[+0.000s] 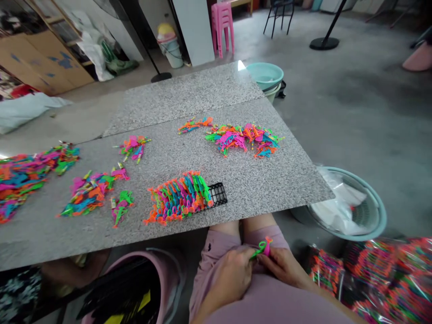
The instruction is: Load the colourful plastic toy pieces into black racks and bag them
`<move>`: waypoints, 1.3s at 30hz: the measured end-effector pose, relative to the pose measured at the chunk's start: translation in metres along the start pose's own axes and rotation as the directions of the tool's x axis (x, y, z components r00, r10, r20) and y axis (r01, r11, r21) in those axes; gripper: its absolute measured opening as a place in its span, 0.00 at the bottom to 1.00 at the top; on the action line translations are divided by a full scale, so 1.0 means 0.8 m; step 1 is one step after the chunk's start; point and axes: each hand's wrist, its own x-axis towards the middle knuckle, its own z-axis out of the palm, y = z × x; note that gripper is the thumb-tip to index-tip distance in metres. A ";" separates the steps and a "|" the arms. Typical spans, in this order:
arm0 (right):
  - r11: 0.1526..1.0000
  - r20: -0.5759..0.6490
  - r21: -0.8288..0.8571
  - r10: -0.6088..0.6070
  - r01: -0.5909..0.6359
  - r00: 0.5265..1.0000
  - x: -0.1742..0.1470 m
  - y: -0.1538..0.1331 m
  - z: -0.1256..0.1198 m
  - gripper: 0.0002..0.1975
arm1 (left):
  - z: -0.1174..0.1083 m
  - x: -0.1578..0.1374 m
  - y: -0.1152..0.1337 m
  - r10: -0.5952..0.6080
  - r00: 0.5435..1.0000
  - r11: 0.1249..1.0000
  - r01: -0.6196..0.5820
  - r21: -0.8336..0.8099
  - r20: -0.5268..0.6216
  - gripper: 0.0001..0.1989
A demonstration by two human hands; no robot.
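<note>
Over my lap, below the table's front edge, my left hand [236, 272] is closed on a small green plastic toy [259, 248] with a ring at its end. Beside it my right hand [281, 265] is closed on a pink plastic toy [267, 249] with an orange flared tip. The two toys meet between my fingers, and their lower parts are hidden. In front of me on the table [266, 180], a black grid rack [219, 194] carries tight rows of similar toys [180, 195] in pink, green, blue and orange.
Loose toy piles [241, 137] lie across the table, with a larger heap [30, 175] at left. A pink bucket [165, 279] below holds black racks. At right stand a teal basket [380, 211] and bagged toys [374, 265]. Another person's arm [77, 270] shows at lower left.
</note>
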 end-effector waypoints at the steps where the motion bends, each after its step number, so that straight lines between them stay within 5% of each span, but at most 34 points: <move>1: 1.000 -0.010 0.009 0.011 -0.011 1.000 0.000 0.002 0.002 0.30 | 0.002 0.000 0.000 -0.010 1.000 1.000 0.011 0.010 -0.021 0.18; 5: 0.993 -0.029 0.095 0.079 -0.076 0.996 0.006 0.002 0.005 0.33 | 0.008 0.008 0.000 -0.017 0.996 0.999 0.014 -0.031 -0.084 0.19; 8: 0.969 0.086 0.221 0.096 -0.113 0.992 0.016 -0.013 -0.009 0.29 | 0.003 0.021 -0.002 -0.030 0.992 0.993 0.015 -0.116 -0.125 0.15; 12: 0.797 0.286 0.531 0.150 -0.287 0.946 0.035 -0.038 -0.038 0.25 | -0.007 0.044 -0.008 -0.077 0.972 0.977 0.029 -0.210 -0.223 0.11; 16: 0.766 0.160 0.573 0.246 -0.293 0.956 0.045 -0.045 -0.055 0.28 | -0.009 0.052 -0.009 -0.108 0.963 0.961 0.038 -0.274 -0.247 0.08; 22: 0.641 0.246 0.671 0.279 -0.371 0.928 0.041 -0.044 -0.039 0.27 | 0.005 0.050 -0.004 -0.109 0.962 0.933 0.012 -0.359 -0.251 0.08; 25: 0.758 0.127 0.565 0.311 -0.326 0.942 0.042 -0.041 -0.027 0.27 | 0.008 0.047 -0.002 -0.032 0.980 0.916 -0.051 -0.399 -0.197 0.12; 29: 0.957 0.010 0.201 0.213 -0.211 0.977 0.044 -0.038 -0.035 0.27 | 0.005 0.046 -0.006 -0.030 0.987 0.879 -0.050 -0.474 -0.160 0.16; 32: 0.977 0.045 0.098 0.188 -0.191 0.981 0.044 -0.041 -0.056 0.33 | 0.003 0.048 -0.011 -0.128 0.973 0.847 0.008 -0.531 -0.190 0.14; 34: 0.976 -0.038 0.087 0.206 -0.202 0.978 0.044 -0.043 -0.070 0.34 | 0.002 0.050 -0.014 -0.166 0.957 0.838 0.010 -0.545 -0.238 0.14; 37: 0.990 -0.143 0.064 0.132 -0.124 0.981 0.043 -0.048 -0.078 0.25 | 0.001 0.053 -0.012 -0.176 0.943 0.822 -0.017 -0.569 -0.282 0.14; 39: 0.998 -0.047 0.063 0.033 -0.030 0.998 0.043 -0.052 -0.072 0.19 | 0.000 0.054 -0.006 -0.156 0.944 0.814 -0.044 -0.579 -0.292 0.14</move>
